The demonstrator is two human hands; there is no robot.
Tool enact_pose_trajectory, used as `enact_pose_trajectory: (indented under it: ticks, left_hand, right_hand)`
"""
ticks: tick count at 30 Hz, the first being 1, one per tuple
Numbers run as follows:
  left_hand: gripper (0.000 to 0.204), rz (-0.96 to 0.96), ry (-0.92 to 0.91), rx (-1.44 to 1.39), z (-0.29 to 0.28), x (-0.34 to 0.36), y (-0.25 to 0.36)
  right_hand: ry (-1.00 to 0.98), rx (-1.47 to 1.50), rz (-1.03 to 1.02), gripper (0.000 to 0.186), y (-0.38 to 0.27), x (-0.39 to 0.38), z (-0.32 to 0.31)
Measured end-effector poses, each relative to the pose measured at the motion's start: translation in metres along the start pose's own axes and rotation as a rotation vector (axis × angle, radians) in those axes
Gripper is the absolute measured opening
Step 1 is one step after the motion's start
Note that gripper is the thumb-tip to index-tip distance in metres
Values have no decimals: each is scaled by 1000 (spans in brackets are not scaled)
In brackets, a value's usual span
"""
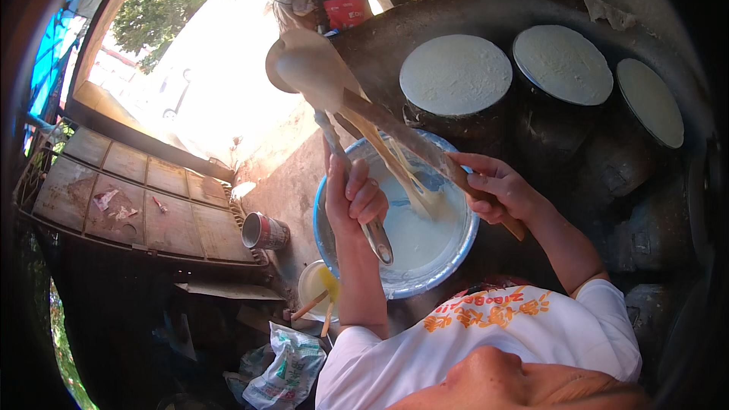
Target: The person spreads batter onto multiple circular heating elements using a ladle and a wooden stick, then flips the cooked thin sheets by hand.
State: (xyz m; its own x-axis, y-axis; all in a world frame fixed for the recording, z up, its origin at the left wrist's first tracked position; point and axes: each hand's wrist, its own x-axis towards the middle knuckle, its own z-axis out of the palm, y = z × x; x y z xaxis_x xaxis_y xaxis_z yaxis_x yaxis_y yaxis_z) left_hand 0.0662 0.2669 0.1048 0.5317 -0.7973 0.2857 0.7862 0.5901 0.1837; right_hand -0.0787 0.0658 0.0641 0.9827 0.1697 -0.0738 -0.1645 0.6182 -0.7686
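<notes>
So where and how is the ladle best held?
Probably by the ladle handle, coming from the near side with fingers wrapped round, as the left hand does: it is long and narrow, its butt end toward the body, while the round head is at the far end.

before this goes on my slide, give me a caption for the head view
At a blue-rimmed tub of pale mixture, the left hand grips a ladle, the right hand a wooden stick.

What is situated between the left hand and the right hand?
In the head view, between left hand and right hand show a stream of pale liquid and, lower, the blue-rimmed basin.
</notes>
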Motion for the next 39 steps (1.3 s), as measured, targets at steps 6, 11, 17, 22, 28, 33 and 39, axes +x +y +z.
enact_pose_trajectory:
  ticks: [6,11,17,22,28,33,39]
  left_hand:
    - [37,-19,-221,-107,66,16,52]
    - [36,-222,293,-439,-29,-41,20]
    - [9,-232,360,-224,-24,-86,30]
    - [33,-337,448,-84,-60,-68,62]
    - [35,-640,526,-445,-45,-9,2]
    - [35,-900,443,-726,-50,65,-114]
    - [35,-1252,-14,-465,10,133,-324]
  right_hand:
    - [-182,-44,-288,49,-7,34,37]
    - [214,-40,91,36,73,-9,-12]
    - [212,-2,86,38,83,-44,0]
    - [278,64,123,37,130,-25,-14]
    - [429,12,-17,37,117,-76,-10]
    - [780,-29,-195,41,97,-146,-27]
    - [1351,-503,-794,45,-4,-292,-50]
